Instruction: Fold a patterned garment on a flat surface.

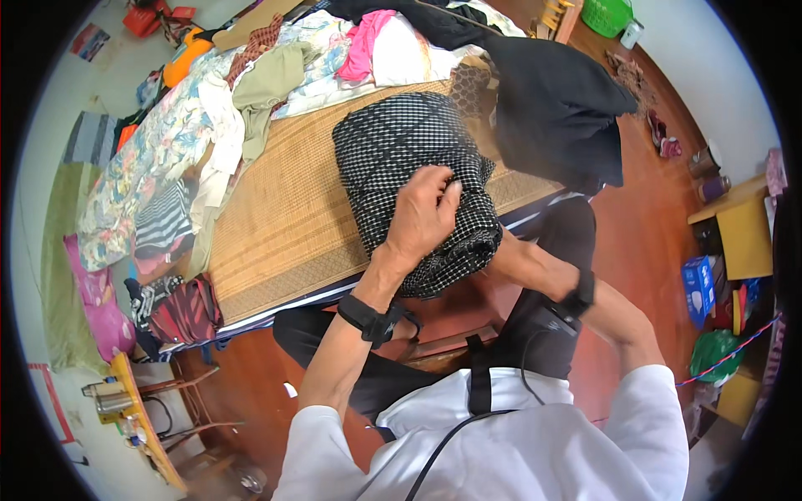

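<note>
A black-and-white checked cloth (pixel 401 138), folded into a thick bundle, lies before me on a woven bed mat (pixel 294 194). Its near end is rolled and hangs over the bed's edge. My left hand (pixel 426 210) rests on top of the bundle with its fingers curled; whether they pinch the fabric is not clear. From the right, my right hand (pixel 509 255) reaches under the rolled end, and its fingers are hidden by the cloth. Just beyond, a black garment (pixel 557 106) is draped at the bed's right edge. Both wrists wear black straps.
Heaped clothes and a floral quilt (pixel 182 106) line the bed's far and left sides. A small wooden table (pixel 141 419) stands at lower left. To the right are shoes (pixel 663 134), a blue box (pixel 698 288) and a yellow cabinet (pixel 744 238). A green basket (pixel 606 15) sits far right.
</note>
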Action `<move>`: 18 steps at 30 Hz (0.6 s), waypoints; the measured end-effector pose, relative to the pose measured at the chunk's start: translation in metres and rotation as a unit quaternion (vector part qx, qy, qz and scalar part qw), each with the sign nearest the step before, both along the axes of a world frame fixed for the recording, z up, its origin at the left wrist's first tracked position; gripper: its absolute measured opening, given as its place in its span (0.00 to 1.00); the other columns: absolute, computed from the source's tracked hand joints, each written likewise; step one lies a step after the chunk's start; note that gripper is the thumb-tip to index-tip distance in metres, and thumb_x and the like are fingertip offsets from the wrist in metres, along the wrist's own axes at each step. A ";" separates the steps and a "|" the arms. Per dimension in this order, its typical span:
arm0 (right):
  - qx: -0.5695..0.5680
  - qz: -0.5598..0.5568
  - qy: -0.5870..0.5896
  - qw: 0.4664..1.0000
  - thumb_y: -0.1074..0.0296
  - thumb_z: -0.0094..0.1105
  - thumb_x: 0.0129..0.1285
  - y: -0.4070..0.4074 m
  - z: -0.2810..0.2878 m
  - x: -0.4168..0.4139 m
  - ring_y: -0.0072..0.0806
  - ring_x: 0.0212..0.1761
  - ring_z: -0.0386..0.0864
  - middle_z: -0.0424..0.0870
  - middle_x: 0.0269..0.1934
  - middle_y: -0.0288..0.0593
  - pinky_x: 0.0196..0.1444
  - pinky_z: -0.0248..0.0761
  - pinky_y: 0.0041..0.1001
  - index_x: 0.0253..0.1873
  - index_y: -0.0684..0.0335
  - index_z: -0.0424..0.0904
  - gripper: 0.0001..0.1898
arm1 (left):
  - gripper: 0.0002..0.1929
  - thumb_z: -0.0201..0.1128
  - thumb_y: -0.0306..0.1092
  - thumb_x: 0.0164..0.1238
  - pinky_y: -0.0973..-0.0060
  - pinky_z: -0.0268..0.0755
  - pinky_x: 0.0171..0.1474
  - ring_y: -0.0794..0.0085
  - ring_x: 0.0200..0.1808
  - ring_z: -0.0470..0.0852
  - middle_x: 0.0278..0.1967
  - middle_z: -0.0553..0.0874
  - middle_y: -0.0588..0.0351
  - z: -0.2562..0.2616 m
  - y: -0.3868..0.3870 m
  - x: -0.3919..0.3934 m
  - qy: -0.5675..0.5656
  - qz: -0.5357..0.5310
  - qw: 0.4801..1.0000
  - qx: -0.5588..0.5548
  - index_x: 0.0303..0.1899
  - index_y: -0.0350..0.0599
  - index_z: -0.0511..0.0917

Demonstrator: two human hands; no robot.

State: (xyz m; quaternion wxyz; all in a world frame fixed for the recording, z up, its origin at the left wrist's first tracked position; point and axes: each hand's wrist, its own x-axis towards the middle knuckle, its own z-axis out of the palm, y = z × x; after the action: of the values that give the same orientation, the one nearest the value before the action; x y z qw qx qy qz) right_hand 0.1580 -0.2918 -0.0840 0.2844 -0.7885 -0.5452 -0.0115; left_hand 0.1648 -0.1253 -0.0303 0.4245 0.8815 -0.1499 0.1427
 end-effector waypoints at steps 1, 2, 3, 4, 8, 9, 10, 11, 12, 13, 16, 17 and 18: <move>-0.002 0.011 -0.003 1.000 0.72 0.59 0.59 0.005 0.021 -0.001 0.35 0.44 0.79 0.82 0.40 0.45 0.46 0.73 0.30 0.42 0.62 0.81 0.07 | 0.14 0.60 0.29 0.63 0.65 0.74 0.51 0.52 0.46 0.82 0.44 0.83 0.40 -0.015 0.008 -0.003 -0.078 -0.042 0.995 0.052 0.47 0.29 0.77; -0.208 0.011 0.101 0.973 0.71 0.59 0.59 0.005 0.047 -0.003 0.38 0.44 0.79 0.82 0.41 0.46 0.46 0.73 0.33 0.42 0.62 0.81 0.07 | 0.15 0.57 0.29 0.64 0.63 0.69 0.58 0.50 0.53 0.78 0.51 0.79 0.40 -0.030 0.015 -0.008 -0.085 -0.032 0.991 0.098 0.49 0.29 0.76; -0.405 0.005 0.201 0.892 0.70 0.59 0.58 0.003 0.075 -0.006 0.40 0.44 0.80 0.82 0.42 0.47 0.45 0.73 0.35 0.42 0.62 0.81 0.08 | 0.15 0.57 0.29 0.64 0.63 0.69 0.58 0.50 0.53 0.78 0.51 0.79 0.40 -0.034 0.018 -0.014 -0.082 -0.024 0.992 0.096 0.49 0.29 0.76; -0.331 0.020 0.246 0.911 0.69 0.58 0.59 0.000 0.105 -0.005 0.41 0.46 0.80 0.82 0.43 0.47 0.46 0.73 0.37 0.44 0.62 0.81 0.09 | 0.16 0.57 0.30 0.65 0.62 0.69 0.59 0.50 0.55 0.76 0.53 0.78 0.40 -0.036 0.020 -0.019 -0.105 -0.028 0.985 0.133 0.51 0.29 0.75; 0.151 -0.008 0.084 0.985 0.66 0.56 0.63 0.029 0.113 0.018 0.46 0.55 0.77 0.80 0.52 0.49 0.54 0.71 0.39 0.54 0.62 0.78 0.16 | 0.22 0.59 0.33 0.63 0.61 0.68 0.59 0.51 0.58 0.74 0.55 0.77 0.42 -0.039 0.013 -0.023 -0.136 -0.063 0.974 0.167 0.55 0.30 0.72; 0.110 -0.025 -0.012 0.994 0.64 0.54 0.65 0.044 0.104 0.030 0.47 0.63 0.70 0.75 0.60 0.49 0.65 0.62 0.40 0.62 0.61 0.72 0.21 | 0.23 0.60 0.34 0.62 0.60 0.68 0.59 0.51 0.58 0.74 0.55 0.77 0.42 -0.040 0.012 -0.023 -0.125 -0.080 0.980 0.135 0.55 0.31 0.72; 0.042 -0.054 -0.081 0.994 0.57 0.49 0.69 0.057 0.080 0.044 0.44 0.70 0.61 0.66 0.67 0.47 0.72 0.51 0.41 0.67 0.58 0.65 0.25 | 0.24 0.60 0.38 0.61 0.59 0.68 0.58 0.52 0.57 0.75 0.53 0.78 0.43 -0.039 0.009 -0.025 -0.027 -0.074 0.987 0.138 0.56 0.32 0.72; 0.037 -0.055 -0.082 0.994 0.57 0.49 0.69 0.063 0.053 0.062 0.44 0.70 0.61 0.66 0.67 0.47 0.72 0.51 0.41 0.67 0.58 0.65 0.25 | 0.25 0.59 0.40 0.61 0.59 0.64 0.62 0.53 0.58 0.74 0.55 0.77 0.43 -0.041 0.007 -0.023 0.056 -0.128 0.969 0.206 0.57 0.34 0.72; -0.007 -0.081 -0.122 0.989 0.53 0.46 0.70 0.069 0.024 0.080 0.42 0.71 0.59 0.63 0.69 0.46 0.72 0.49 0.41 0.69 0.57 0.63 0.26 | 0.25 0.58 0.40 0.61 0.59 0.62 0.64 0.53 0.60 0.73 0.56 0.76 0.43 -0.047 0.005 -0.023 -0.007 -0.117 0.972 0.202 0.57 0.34 0.72; -0.047 -0.101 -0.160 0.981 0.49 0.42 0.71 0.078 0.008 0.097 0.41 0.73 0.56 0.60 0.71 0.45 0.73 0.47 0.41 0.70 0.56 0.61 0.28 | 0.25 0.58 0.41 0.61 0.59 0.59 0.66 0.54 0.61 0.71 0.57 0.76 0.44 -0.053 0.007 -0.023 -0.067 -0.101 0.972 0.202 0.57 0.35 0.72; -0.003 -0.115 -0.060 0.992 0.42 0.39 0.71 0.089 0.004 0.134 0.41 0.73 0.56 0.59 0.72 0.44 0.73 0.48 0.40 0.71 0.53 0.59 0.31 | 0.25 0.59 0.40 0.60 0.59 0.54 0.69 0.55 0.66 0.67 0.60 0.73 0.44 -0.044 0.009 -0.021 -0.078 -0.079 0.974 0.198 0.57 0.35 0.73; -0.007 -0.119 -0.053 0.992 0.42 0.39 0.71 0.089 -0.002 0.133 0.41 0.73 0.56 0.59 0.72 0.44 0.73 0.48 0.40 0.71 0.53 0.59 0.31 | 0.25 0.59 0.39 0.60 0.59 0.54 0.69 0.55 0.66 0.66 0.61 0.72 0.44 -0.044 0.009 -0.021 -0.087 -0.085 0.974 0.191 0.57 0.35 0.73; -0.002 -0.117 -0.059 0.991 0.42 0.39 0.71 0.092 -0.005 0.133 0.42 0.72 0.57 0.60 0.71 0.44 0.73 0.49 0.40 0.71 0.54 0.60 0.31 | 0.22 0.60 0.37 0.59 0.58 0.56 0.68 0.55 0.64 0.69 0.58 0.75 0.44 -0.047 0.010 -0.024 -0.085 -0.078 0.976 0.183 0.54 0.35 0.75</move>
State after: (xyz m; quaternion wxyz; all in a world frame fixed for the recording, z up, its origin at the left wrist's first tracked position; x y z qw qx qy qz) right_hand 0.2908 -0.2001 -0.0891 0.2471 -0.8451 -0.4654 -0.0905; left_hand 0.1403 -0.1155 -0.0770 0.2517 0.9145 -0.2772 0.1532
